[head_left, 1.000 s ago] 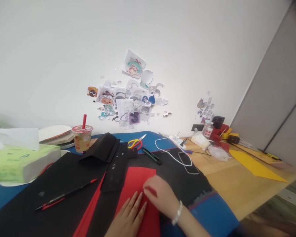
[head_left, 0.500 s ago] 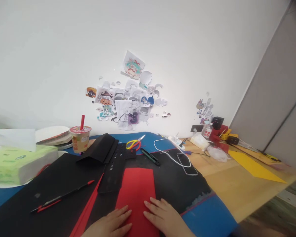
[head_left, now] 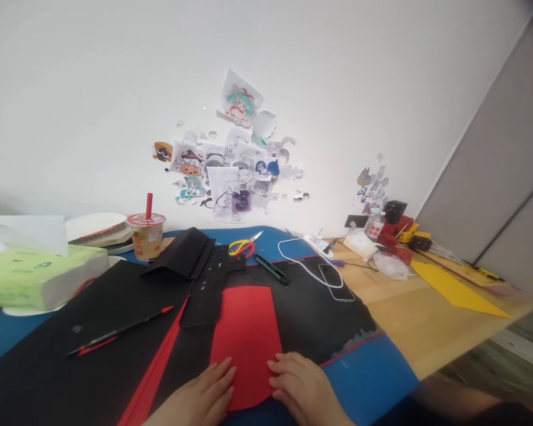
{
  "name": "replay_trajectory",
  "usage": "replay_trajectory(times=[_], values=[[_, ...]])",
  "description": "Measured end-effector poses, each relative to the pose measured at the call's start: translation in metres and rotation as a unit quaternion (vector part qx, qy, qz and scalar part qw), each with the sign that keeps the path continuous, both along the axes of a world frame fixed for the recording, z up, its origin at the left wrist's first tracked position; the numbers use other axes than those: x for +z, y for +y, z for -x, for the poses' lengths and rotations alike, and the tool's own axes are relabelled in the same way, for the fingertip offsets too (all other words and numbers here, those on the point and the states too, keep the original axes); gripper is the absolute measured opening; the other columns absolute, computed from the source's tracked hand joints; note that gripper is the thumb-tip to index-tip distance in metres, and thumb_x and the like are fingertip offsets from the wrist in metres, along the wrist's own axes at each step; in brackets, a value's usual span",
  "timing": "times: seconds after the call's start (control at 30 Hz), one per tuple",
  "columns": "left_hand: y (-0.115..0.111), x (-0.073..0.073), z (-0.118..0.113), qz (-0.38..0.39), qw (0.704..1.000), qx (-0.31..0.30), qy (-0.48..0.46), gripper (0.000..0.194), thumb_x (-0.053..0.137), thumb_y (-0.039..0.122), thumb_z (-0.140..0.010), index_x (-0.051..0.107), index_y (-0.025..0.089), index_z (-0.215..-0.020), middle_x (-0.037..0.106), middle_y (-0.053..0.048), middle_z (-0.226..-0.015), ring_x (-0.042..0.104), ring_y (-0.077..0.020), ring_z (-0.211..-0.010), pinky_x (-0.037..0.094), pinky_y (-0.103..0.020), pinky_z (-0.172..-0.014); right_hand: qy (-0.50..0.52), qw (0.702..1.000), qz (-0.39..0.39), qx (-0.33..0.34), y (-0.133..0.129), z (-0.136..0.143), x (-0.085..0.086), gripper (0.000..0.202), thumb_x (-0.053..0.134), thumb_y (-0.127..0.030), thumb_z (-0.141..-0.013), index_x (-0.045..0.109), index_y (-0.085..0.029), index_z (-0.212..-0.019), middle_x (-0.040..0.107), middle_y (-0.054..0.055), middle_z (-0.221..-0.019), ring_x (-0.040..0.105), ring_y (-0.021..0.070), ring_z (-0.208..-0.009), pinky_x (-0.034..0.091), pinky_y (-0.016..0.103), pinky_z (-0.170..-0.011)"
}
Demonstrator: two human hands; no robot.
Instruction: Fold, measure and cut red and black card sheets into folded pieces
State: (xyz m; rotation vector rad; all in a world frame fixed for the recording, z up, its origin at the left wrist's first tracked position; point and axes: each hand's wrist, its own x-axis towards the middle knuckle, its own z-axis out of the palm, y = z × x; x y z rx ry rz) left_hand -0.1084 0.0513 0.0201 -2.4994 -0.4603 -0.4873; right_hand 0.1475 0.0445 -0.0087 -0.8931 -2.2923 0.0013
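A red sheet of card (head_left: 247,331) lies lengthwise in front of me, on black sheets over a blue mat. My left hand (head_left: 204,393) is at its near left edge, fingers closed together on its surface. On the opposite edge, the slightly bent fingers of my right hand (head_left: 304,387) rest on the card. Both thumbs are hidden. Between the hands, the card's near edge looks curved. Left of the card are a long folded red strip (head_left: 153,370) and a black sheet with small cutouts (head_left: 204,296).
Beyond the card lie a green utility knife (head_left: 270,269), scissors (head_left: 242,245) and a phone (head_left: 336,283) under a white cable. At left are a black pen (head_left: 119,331), a drink cup (head_left: 146,236), a folded black card (head_left: 182,254) and a tissue pack (head_left: 39,278). Yellow card (head_left: 453,284) lies right.
The view has tipped down slightly. The red card's near edge now shows, with blue beneath it. My right hand has shifted outward to the card's right edge, its fingers more bent.
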Motion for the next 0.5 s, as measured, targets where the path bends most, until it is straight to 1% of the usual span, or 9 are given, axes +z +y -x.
replay_trajectory(times=[0.1,0.17,0.27,0.37,0.43,0.5], values=[[-0.003,0.005,-0.002,0.067,0.997,0.012,-0.031,0.032,0.046,0.016,-0.084,0.06,0.022,-0.112,0.066,-0.002,-0.112,0.062,-0.013,-0.101,0.048,-0.017,-0.085,0.061,0.997,0.045,-0.019,-0.003,0.005,0.001,0.014,0.051,-0.019,-0.088,0.064,-0.022,-0.09,0.071,0.003,-0.095,0.064,0.0168,-0.091,0.051,0.03,-0.086],[-0.004,0.006,-0.005,0.103,0.994,0.028,-0.038,0.032,0.05,0.02,-0.084,0.059,0.023,-0.114,0.066,-0.003,-0.112,0.061,-0.0147,-0.103,0.047,-0.019,-0.087,0.091,0.993,0.07,-0.035,-0.005,0.008,0.002,0.015,0.051,-0.019,-0.088,0.065,-0.023,-0.086,0.071,0.002,-0.091,0.063,0.0158,-0.088,0.051,0.029,-0.083],[-0.003,0.002,-0.008,0.103,0.993,0.042,-0.039,0.027,0.055,0.031,-0.082,0.063,0.02,-0.106,0.068,-0.006,-0.108,0.063,-0.0193,-0.099,0.05,-0.024,-0.085,0.113,0.988,0.093,-0.039,-0.005,0.009,0.003,0.015,0.051,-0.021,-0.088,0.065,-0.024,-0.082,0.071,0.002,-0.09,0.063,0.0162,-0.087,0.05,0.028,-0.082],[0.001,-0.005,-0.008,0.088,0.994,0.029,-0.059,0.022,0.055,0.036,-0.083,0.066,0.02,-0.093,0.072,-0.004,-0.098,0.067,-0.0176,-0.091,0.052,-0.022,-0.079,0.127,0.983,0.127,-0.041,-0.004,0.009,0.006,0.016,0.052,-0.024,-0.088,0.065,-0.024,-0.08,0.072,0.002,-0.089,0.064,0.017,-0.085,0.049,0.028,-0.081],[0.002,-0.005,-0.006,0.091,0.992,0.036,-0.076,0.02,0.053,0.035,-0.085,0.066,0.021,-0.093,0.072,-0.002,-0.095,0.067,-0.015,-0.087,0.053,-0.019,-0.076,0.134,0.977,0.153,-0.064,-0.002,0.009,0.008,0.017,0.052,-0.025,-0.088,0.066,-0.024,-0.08,0.072,0.002,-0.087,0.064,0.0175,-0.083,0.049,0.027,-0.078],[0.0,-0.001,-0.005,0.12,0.987,0.049,-0.098,0.022,0.051,0.035,-0.086,0.064,0.022,-0.098,0.072,-0.002,-0.096,0.067,-0.0141,-0.085,0.053,-0.019,-0.074,0.135,0.97,0.179,-0.093,0.001,0.009,0.01,0.017,0.052,-0.026,-0.088,0.067,-0.024,-0.081,0.072,0.002,-0.084,0.064,0.0177,-0.08,0.048,0.026,-0.074]])
